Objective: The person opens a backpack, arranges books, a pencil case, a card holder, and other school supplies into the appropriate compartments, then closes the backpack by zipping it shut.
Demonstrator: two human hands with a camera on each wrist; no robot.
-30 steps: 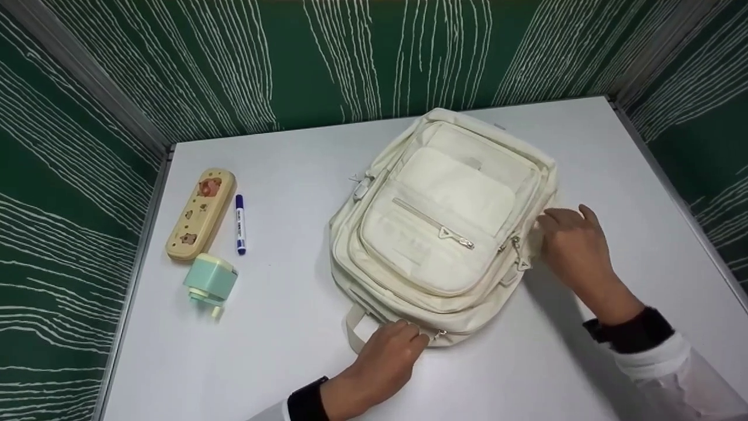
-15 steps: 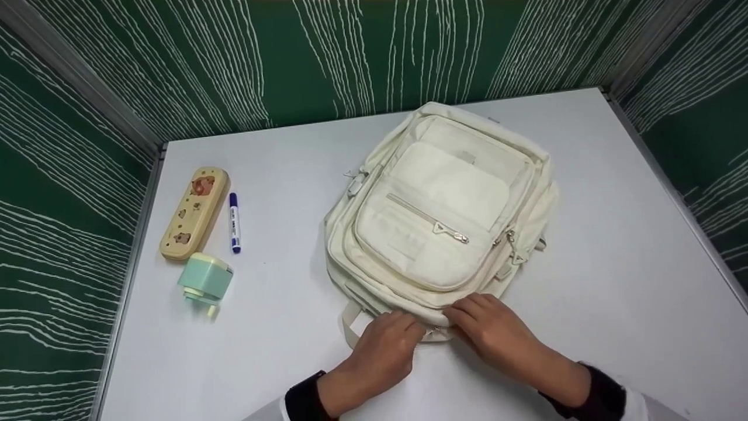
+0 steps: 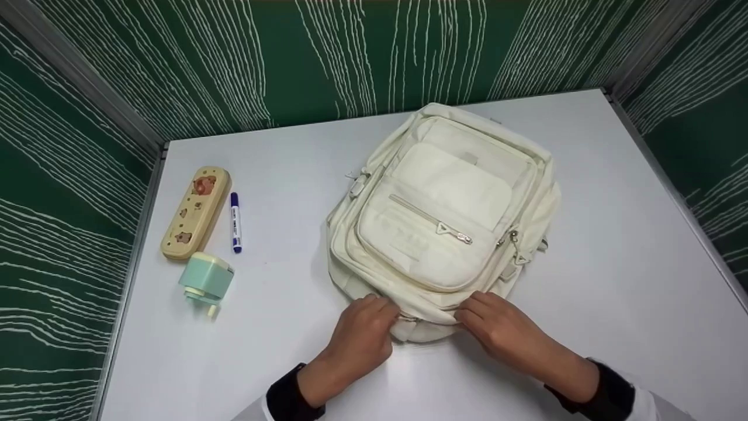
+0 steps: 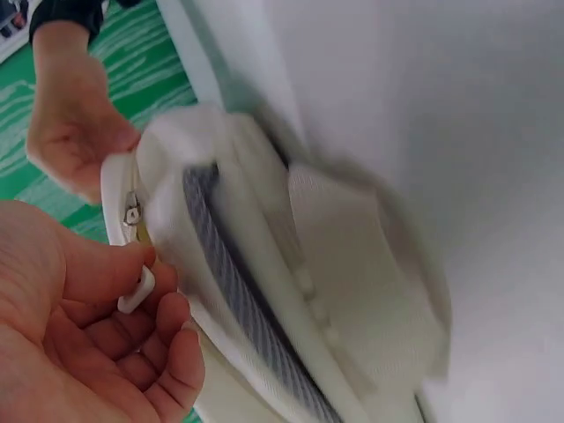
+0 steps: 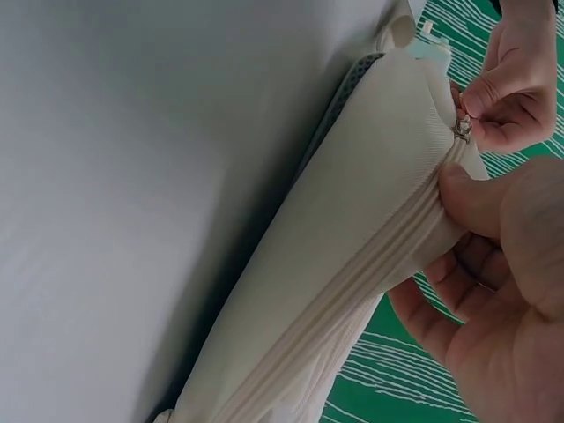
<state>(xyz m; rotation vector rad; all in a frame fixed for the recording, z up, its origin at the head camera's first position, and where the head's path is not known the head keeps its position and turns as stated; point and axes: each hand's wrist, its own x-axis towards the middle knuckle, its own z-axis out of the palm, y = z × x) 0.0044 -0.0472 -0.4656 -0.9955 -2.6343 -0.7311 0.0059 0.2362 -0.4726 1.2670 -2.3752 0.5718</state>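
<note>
A cream backpack (image 3: pixel 453 181) lies on the white table, its front pocket facing up and its carry-handle end toward me. My left hand (image 3: pixel 362 327) is at the near end of the bag. In the left wrist view, its thumb and forefinger pinch a pale zipper pull (image 4: pixel 137 291) below the metal slider (image 4: pixel 132 211). My right hand (image 3: pixel 499 327) pinches the fabric edge along the same zipper, farther right. Its thumb presses beside the zipper seam (image 5: pixel 423 198) in the right wrist view. The seam right of the slider runs closed there.
To the left lie a yellow pencil case (image 3: pixel 196 213) with cartoon prints and a blue-capped marker (image 3: pixel 236 222). A mint-green crank pencil sharpener (image 3: pixel 206 278) stands just below the case. Green walls with white lines border the table (image 3: pixel 280 193).
My right hand has come from the bag's right side to its near edge and gripped the fabric. My left hand has moved left along the zipper with the pull.
</note>
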